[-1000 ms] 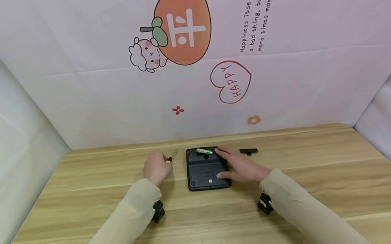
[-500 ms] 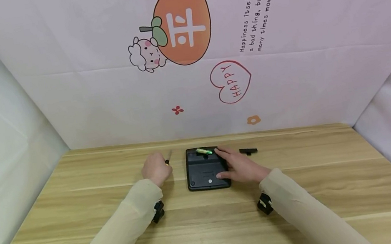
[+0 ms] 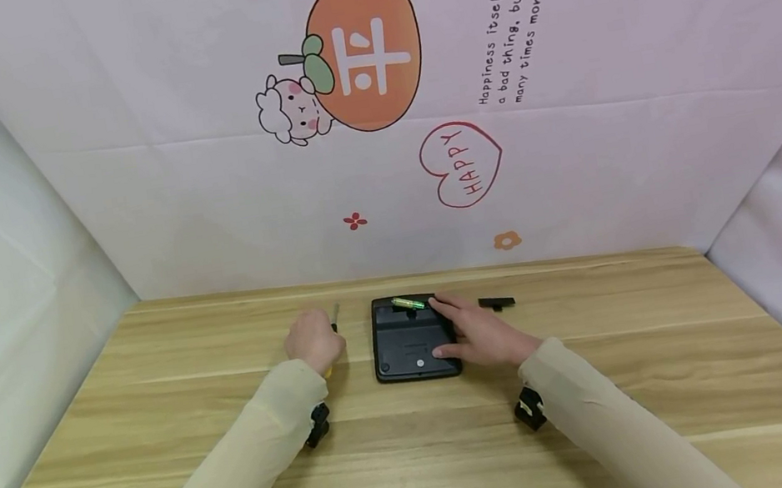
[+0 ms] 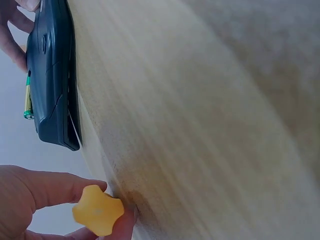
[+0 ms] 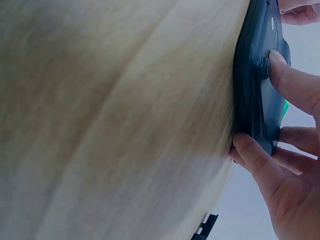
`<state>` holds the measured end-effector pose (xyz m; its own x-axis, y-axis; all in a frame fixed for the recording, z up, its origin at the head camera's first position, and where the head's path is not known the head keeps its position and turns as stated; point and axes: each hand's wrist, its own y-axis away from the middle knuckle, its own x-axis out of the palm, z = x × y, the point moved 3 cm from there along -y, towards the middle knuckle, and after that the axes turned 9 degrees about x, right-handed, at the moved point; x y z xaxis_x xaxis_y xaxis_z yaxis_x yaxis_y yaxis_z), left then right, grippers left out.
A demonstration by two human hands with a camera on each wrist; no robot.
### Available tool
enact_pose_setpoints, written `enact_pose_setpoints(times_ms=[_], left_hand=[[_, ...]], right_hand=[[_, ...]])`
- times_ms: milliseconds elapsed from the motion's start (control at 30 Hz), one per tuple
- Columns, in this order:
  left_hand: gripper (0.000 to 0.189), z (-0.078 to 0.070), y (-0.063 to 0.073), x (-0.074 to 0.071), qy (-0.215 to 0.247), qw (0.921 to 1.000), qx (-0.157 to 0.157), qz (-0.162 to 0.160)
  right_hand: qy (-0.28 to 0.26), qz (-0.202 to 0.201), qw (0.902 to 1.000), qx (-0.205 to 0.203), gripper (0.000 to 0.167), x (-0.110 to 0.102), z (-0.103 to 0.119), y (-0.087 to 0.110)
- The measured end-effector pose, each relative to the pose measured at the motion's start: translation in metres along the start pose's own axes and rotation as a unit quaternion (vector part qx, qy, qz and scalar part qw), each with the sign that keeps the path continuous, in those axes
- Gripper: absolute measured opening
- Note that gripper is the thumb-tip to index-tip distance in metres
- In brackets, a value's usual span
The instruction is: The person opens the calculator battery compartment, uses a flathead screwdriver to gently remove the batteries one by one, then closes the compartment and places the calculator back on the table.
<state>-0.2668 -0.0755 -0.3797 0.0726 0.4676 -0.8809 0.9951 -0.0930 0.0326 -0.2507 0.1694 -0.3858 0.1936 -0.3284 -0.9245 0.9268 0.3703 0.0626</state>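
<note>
A flat black device (image 3: 402,348), shaped like a desk calculator, lies back side up on the wooden table. My right hand (image 3: 486,335) grips its right side, thumb on the back and fingers along the edge. A green and gold battery (image 3: 409,303) lies slanted at the compartment near the far edge, close by my right index finger. Left of the device, my left hand (image 3: 311,340) holds a screwdriver (image 4: 98,210) by its yellow handle. The shaft points away toward the back wall, and my fingers hide part of the handle in the head view.
A small black battery cover (image 3: 497,301) lies on the table (image 3: 423,458) to the right of the device. White printed cloth (image 3: 219,211) rises behind the table's back edge, with cloth walls at both sides.
The screwdriver has turned in my left hand: its shaft leaned right toward the device and now points nearly straight to the back. My right hand, the device and the battery stay put.
</note>
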Motion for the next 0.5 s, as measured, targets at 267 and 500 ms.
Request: enact_pose_setpoints(times_ms=[267, 500], left_hand=[[0.026, -0.0003, 0.0022, -0.0006, -0.005, 0.9999, -0.004, 0.012], [0.012, 0.0008, 0.0019, -0.0001, -0.010, 0.9998, -0.004, 0.017]], right_hand=[[0.001, -0.001, 1.0000, -0.002, 0.081, -0.0005, 0.0009, 0.0003], [0.000, 0.000, 1.0000, -0.001, 0.081, -0.0002, 0.0003, 0.0011]])
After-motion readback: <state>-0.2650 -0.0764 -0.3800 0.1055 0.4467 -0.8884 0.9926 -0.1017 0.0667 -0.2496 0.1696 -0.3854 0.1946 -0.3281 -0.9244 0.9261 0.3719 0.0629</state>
